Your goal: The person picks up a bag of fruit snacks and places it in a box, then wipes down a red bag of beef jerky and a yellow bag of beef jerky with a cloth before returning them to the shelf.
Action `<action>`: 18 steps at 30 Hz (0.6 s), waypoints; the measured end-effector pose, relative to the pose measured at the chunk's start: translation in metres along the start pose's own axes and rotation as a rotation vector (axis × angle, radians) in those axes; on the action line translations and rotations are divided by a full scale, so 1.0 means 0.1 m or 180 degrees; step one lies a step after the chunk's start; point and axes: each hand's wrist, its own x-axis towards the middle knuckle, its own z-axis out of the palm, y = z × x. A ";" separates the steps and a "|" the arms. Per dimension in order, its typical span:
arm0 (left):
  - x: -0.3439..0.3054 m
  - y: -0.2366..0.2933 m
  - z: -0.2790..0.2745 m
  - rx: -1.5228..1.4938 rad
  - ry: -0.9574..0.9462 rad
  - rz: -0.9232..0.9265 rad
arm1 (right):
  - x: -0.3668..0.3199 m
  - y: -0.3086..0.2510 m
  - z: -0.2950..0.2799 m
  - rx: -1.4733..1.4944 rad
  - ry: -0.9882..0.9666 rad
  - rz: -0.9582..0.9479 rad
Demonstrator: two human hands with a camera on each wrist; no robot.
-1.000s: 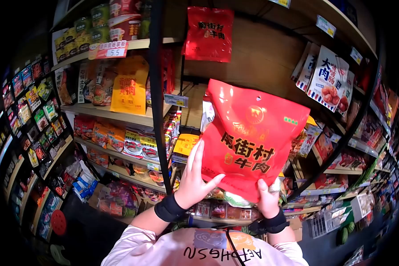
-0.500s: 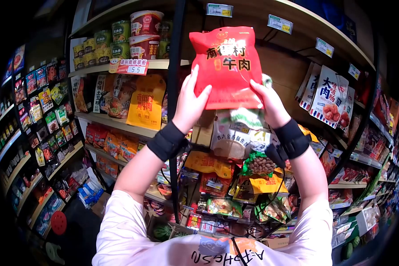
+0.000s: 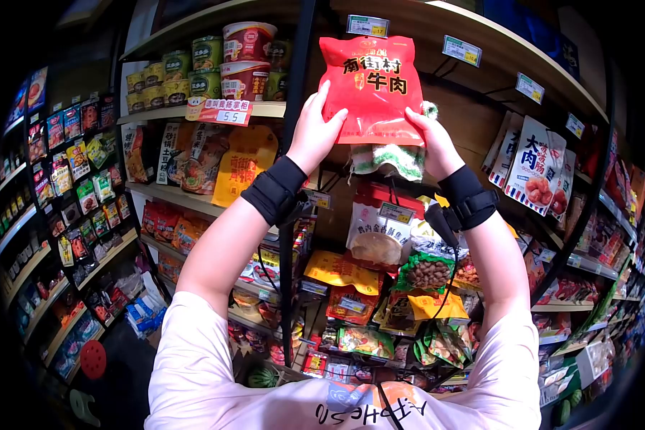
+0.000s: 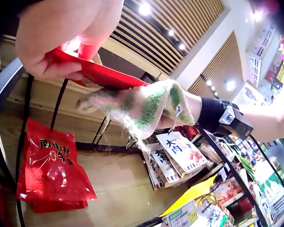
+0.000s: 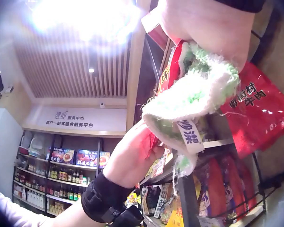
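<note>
A red snack bag point(image 3: 373, 89) with black and gold lettering is held up in front of the upper rack, its printed face toward me. My left hand point(image 3: 314, 130) grips its left edge, fingers behind and thumb in front. On the other side, my right hand point(image 3: 437, 142) pinches the lower right edge with the thumb in front. A green-and-white fuzzy cloth point(image 4: 142, 106) is bunched in the right hand and hangs below the bag. Behind the held bag, another red bag point(image 4: 54, 165) of the same print hangs on the rack.
Price tags point(image 3: 462, 50) jut out on hooks along the upper shelf. White sausage packets point(image 3: 534, 165) hang to the right. Noodle tubs point(image 3: 245, 79) and a yellow bag point(image 3: 245, 165) stand left, beyond a black post point(image 3: 297, 193). Packaged snacks point(image 3: 426, 272) fill the lower rack.
Both hands have raised the red bag from near the chest and stretched it out to the upper rack. Over the last half second it rose slightly more. The cloth moved along with it.
</note>
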 end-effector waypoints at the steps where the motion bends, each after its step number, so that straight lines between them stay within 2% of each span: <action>1: 0.01 -0.02 0.01 -0.0061 -0.0004 -0.0018 | 0.02 0.00 -0.01 0.0027 0.0012 0.0035; 6: 0.12 -0.13 0.06 -0.0206 -0.0033 -0.0054 | 0.09 0.00 -0.05 0.0073 0.0101 0.0097; 18: 0.23 -0.12 0.02 0.0197 -0.0063 -0.0044 | 0.25 0.02 -0.07 0.0233 0.0160 0.0226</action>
